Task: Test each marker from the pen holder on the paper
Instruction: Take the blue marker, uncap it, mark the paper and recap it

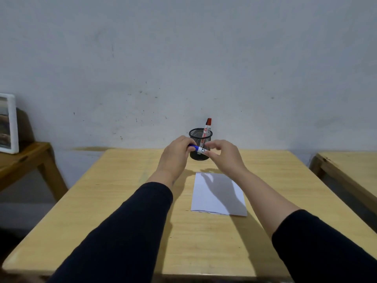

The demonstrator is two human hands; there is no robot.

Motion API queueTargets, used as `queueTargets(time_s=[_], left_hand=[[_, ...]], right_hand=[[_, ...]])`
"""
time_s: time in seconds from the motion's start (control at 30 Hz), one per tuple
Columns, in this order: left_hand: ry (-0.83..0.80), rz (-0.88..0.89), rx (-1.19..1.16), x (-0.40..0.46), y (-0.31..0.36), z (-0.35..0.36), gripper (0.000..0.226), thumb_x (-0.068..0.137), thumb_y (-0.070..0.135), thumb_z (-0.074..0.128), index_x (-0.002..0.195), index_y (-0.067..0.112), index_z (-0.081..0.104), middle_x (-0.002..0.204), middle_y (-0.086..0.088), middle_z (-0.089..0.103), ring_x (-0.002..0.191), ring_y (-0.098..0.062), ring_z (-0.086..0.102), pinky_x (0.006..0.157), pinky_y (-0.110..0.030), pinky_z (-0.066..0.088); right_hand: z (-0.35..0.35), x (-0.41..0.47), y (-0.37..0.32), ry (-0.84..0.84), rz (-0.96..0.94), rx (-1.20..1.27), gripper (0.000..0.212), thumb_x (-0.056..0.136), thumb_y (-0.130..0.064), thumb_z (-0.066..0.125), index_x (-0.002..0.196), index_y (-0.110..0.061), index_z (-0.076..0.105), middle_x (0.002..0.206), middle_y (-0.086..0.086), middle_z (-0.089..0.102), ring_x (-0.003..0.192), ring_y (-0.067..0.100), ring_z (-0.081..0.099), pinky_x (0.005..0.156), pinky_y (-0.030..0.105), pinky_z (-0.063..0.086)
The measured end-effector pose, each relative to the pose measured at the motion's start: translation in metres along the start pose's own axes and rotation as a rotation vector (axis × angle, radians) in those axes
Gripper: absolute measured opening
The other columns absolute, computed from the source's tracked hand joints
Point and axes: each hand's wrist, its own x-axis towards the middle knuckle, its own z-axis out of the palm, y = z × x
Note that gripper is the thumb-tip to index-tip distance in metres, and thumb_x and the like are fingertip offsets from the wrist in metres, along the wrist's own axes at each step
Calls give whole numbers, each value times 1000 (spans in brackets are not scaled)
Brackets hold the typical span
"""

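Left hand [175,153]: fingers clenched around the blue cap end of the blue-and-white plastic marker [197,149].
Right hand [223,155]: fingertips pinch the marker's white barrel.
Black wire-mesh pen holder [200,144]: just beyond the fingers, containing a red-capped marker [207,127].
White paper sheet [218,194]: flat on the wooden worktop [122,190], below both wrists.

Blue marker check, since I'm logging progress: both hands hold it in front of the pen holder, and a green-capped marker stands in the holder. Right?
Not quite. The head view shows the marker in the pen holder has a red cap, not green. The rest holds: the left hand and right hand hold the blue marker in front of the holder.
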Motion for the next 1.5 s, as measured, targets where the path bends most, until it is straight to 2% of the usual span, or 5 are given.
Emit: queueTargets(time_s=[0.1, 0.4, 0.97, 1.27, 1.5], left_hand=[[142, -208, -156, 2, 7, 3, 16, 92, 8, 53, 94, 16, 66, 91, 5, 61, 83, -10, 53, 69, -7, 37], [70, -334, -345, -13, 20, 20, 16, 89, 5, 58, 96, 12, 70, 87, -2, 67, 73, -9, 60, 63, -3, 40], [-425, -563, -7, -7, 1, 8, 24, 88, 23, 62, 66, 13, 60, 65, -1, 57, 59, -15, 50, 53, -23, 37], [-483, -595, 278, -13, -17, 29, 20, 84, 6, 56, 100, 6, 69, 100, -13, 67, 87, -29, 62, 71, -33, 50], [-349, -533, 299, -31, -30, 43, 44, 95, 38, 47, 131, 12, 51, 131, -6, 52, 120, -25, 47, 93, -37, 42]], right_hand=[[8, -8, -2, 235, 21, -31, 17, 89, -25, 58, 90, -13, 70, 82, -1, 57, 83, 19, 54, 68, 30, 41], [21, -7, -7, -96, 699, 1061, 33, 98, -38, 46, 75, -16, 53, 53, -4, 47, 46, 11, 35, 48, 23, 27], [20, 0, 28, 70, 550, 633, 24, 94, -19, 38, 71, -15, 46, 57, 0, 34, 48, 14, 28, 46, 25, 22], [42, -9, 35, 104, 519, 684, 12, 92, -19, 54, 90, -7, 54, 58, 2, 44, 47, 14, 37, 46, 24, 32], [53, 1, 34, 97, 460, 738, 9, 91, -18, 58, 86, -13, 64, 66, 3, 60, 55, 14, 51, 45, 15, 43]])
